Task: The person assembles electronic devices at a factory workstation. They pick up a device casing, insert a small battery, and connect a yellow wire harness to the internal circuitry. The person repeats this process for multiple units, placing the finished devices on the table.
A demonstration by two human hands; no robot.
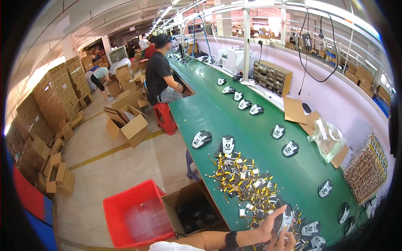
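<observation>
Snag, drop hazards

Heap of flat silver-and-black yellow-wired packs point(240, 175): tangles could snag fingers. Left hand point(265, 230): clamped on black-and-white mouse-shaped plastic shell point(282, 221) over heap; slack grip could drop it, I judge. Right hand point(283, 242): fingers bent, contact unclear.

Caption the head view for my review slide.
Left hand holds a mouse shell, right hand at its near end, by a heap of yellow-wired parts on a green bench.

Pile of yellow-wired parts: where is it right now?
Head view, lower right of centre: the pile lies on the green bench beside the left hand, with a mouse-shaped shell at its far end.
</observation>
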